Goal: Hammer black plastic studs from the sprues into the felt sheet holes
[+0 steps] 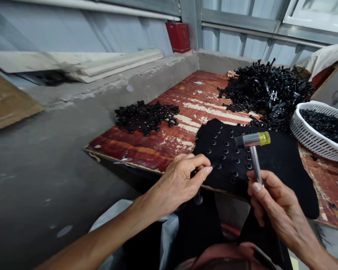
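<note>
My left hand is closed at the near left edge of a black cloth, thumb and forefinger pinched together around a small black part, mostly hidden by the fingers. Short rows of small round black pieces stand on the cloth just beyond it. In my right hand is a small mallet with a metal handle, one yellow face and one dark face. Its head is raised above the right side of the rows, fingers wrapped around the lower handle.
A small pile of black plastic parts lies at the left of the worn red table. A larger heap rises at the back right, beside a white basket of black pieces. A plastic bag hangs below the table's near edge.
</note>
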Action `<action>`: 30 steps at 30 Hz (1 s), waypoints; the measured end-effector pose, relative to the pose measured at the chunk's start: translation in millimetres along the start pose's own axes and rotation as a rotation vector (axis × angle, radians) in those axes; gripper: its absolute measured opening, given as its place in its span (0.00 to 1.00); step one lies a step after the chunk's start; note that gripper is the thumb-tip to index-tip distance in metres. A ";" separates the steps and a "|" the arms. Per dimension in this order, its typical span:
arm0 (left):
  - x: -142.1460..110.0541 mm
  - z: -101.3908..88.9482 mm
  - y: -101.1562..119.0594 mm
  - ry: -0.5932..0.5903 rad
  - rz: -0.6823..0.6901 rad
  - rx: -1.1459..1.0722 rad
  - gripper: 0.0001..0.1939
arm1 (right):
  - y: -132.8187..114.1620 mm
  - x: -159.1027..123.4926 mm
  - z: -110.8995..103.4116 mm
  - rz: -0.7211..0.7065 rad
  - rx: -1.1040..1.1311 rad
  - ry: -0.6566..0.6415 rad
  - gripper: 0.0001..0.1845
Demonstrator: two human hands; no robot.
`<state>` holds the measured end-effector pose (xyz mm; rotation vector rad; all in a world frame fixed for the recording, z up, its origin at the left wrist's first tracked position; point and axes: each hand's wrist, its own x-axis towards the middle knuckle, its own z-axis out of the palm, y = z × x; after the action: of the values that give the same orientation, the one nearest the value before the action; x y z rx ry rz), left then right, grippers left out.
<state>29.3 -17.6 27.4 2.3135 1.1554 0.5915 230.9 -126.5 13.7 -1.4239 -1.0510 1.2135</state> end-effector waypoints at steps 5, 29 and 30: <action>8.0 4.8 -2.7 0.018 0.015 0.023 0.14 | 14.2 -14.3 -30.1 0.079 -0.085 0.084 0.22; 8.3 12.1 -8.1 0.076 0.103 0.015 0.12 | 29.0 -13.4 -40.4 0.118 -0.091 0.080 0.24; 8.0 12.4 -8.0 0.078 0.109 0.021 0.12 | 29.4 -13.4 -40.7 0.118 -0.097 0.082 0.23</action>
<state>35.9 -9.7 14.2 2.4024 1.0806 0.7180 270.2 -149.9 -11.0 -1.6158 -0.9926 1.1904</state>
